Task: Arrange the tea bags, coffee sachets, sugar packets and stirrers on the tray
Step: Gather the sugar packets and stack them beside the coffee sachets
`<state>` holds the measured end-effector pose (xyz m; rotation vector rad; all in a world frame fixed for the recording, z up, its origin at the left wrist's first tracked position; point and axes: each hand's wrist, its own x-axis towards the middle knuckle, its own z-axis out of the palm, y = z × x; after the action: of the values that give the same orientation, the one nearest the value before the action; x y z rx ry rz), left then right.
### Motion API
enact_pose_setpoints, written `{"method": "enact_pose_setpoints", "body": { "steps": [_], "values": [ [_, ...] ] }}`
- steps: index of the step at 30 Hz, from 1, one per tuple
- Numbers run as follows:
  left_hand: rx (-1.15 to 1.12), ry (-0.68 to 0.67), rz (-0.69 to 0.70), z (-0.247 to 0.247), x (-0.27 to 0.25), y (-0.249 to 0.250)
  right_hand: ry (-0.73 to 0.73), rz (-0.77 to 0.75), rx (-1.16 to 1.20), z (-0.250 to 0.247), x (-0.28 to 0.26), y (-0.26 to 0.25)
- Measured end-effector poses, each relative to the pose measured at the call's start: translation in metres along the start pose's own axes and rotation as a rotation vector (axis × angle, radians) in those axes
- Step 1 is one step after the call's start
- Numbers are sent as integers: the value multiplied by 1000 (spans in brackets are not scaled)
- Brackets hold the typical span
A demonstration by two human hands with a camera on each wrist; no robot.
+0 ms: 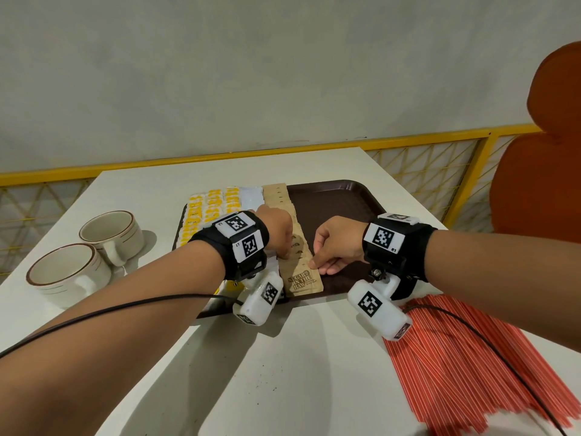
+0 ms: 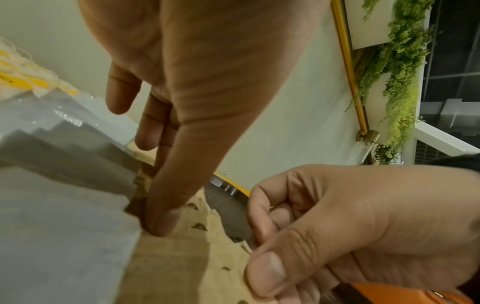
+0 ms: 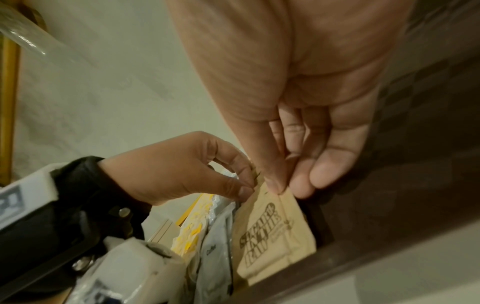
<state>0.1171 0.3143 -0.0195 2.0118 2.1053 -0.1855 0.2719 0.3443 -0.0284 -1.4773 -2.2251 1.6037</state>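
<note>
Sugar packets row on tray: both hands pinch edges; L fingertips partly hidden.

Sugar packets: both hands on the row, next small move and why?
Probably let go and reach for the stirrers. The sugar packets already lie in a row on the tray, left hand and right hand pinching its edges; the stirrers sit on the table.

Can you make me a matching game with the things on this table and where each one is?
Things:
1. brown paper sugar packets
2. red striped stirrers
3. two white ceramic cups
4. yellow-printed tea bags

Places:
A. on the table, left of the tray
B. far left part of the brown plastic tray
C. on the table, right of the tray
D. in a row between both hands

Pairs: 1-D, 2-C, 3-A, 4-B
</note>
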Motion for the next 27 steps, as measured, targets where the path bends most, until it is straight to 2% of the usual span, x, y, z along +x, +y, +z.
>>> {"method": "enact_pose_setpoints", "body": {
  "steps": [6,19,22,25,27],
  "values": [
    [48,24,-7,1,3,-3,5,-2,-1,0,-1,-1],
    [-237,46,28,-10,-9,-20,-58,54,12,1,-12,-4],
    [-351,143,42,-17,-21,-30,22,34,59,-2,-14,-6],
    [-615,318,-41,-13,-38,-53,132,-27,204,-2,-19,-2],
    [-802,376,-117,-5,-55,-65,120,-22,293,4,-23,3]
  ]
}}
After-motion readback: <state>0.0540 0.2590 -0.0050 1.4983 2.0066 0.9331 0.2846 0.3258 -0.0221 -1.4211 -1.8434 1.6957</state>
